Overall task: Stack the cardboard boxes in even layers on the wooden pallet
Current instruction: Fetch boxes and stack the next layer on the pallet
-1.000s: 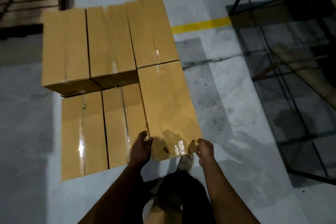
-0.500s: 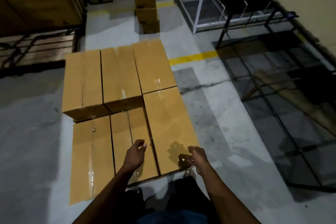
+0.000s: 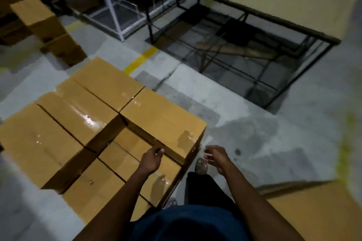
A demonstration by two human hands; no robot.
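Taped brown cardboard boxes form a stack in front of me; the pallet beneath is hidden. The upper layer holds several boxes, the nearest of them (image 3: pixel 162 121) at the stack's right corner. Lower-layer boxes (image 3: pixel 101 184) show at the near left. My left hand (image 3: pixel 151 159) hovers over the lower layer beside the near end of that upper box, fingers loosely curled, holding nothing. My right hand (image 3: pixel 217 157) hangs in the air just right of the stack's corner, fingers relaxed and empty.
A separate pile of cardboard boxes (image 3: pixel 47 29) stands at the far left. A black metal frame (image 3: pixel 244 58) under a tabletop and a white wire rack (image 3: pixel 115 15) lie ahead to the right. A yellow line (image 3: pixel 141 59) marks the concrete floor. Another cardboard surface (image 3: pixel 317 207) sits at the near right.
Both hands have let go of the upper right box and drawn back from it. My view has swung to the right, so the stack now sits at the left.
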